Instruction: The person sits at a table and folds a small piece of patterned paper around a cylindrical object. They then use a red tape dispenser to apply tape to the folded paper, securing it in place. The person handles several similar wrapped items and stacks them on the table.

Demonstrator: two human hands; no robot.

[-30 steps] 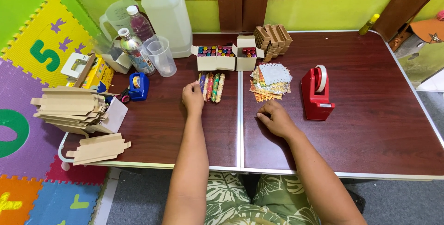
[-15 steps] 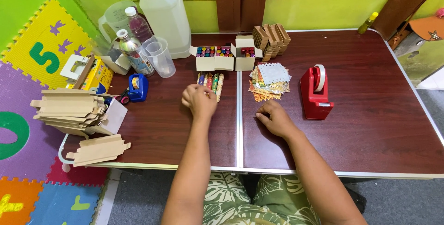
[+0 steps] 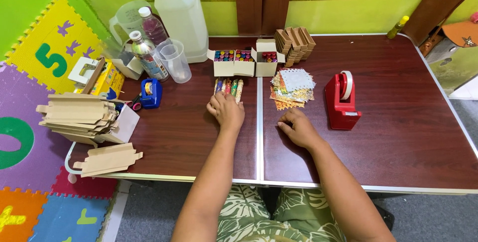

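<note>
My left hand point(image 3: 226, 110) rests on the near ends of a row of loose crayons point(image 3: 230, 86) lying on the dark wooden table point(image 3: 398, 137), fingers curled over them. Behind the crayons stand open small boxes of crayons point(image 3: 234, 61) and another open box point(image 3: 268, 62). My right hand point(image 3: 298, 128) lies flat on the table, empty, just in front of a stack of patterned paper squares point(image 3: 293, 88). A red tape dispenser point(image 3: 341, 100) stands to the right of that hand.
A stack of folded cardboard boxes point(image 3: 295, 42) sits at the back. On the left are a large plastic jug point(image 3: 181, 14), bottles point(image 3: 145, 53), a clear cup point(image 3: 174, 61), a blue tape dispenser point(image 3: 151, 93) and flat cardboard blanks point(image 3: 74, 115). Foam mats point(image 3: 30, 137) cover the floor.
My left hand has slid back towards me along the crayons and curled its fingers. My right hand has barely moved.
</note>
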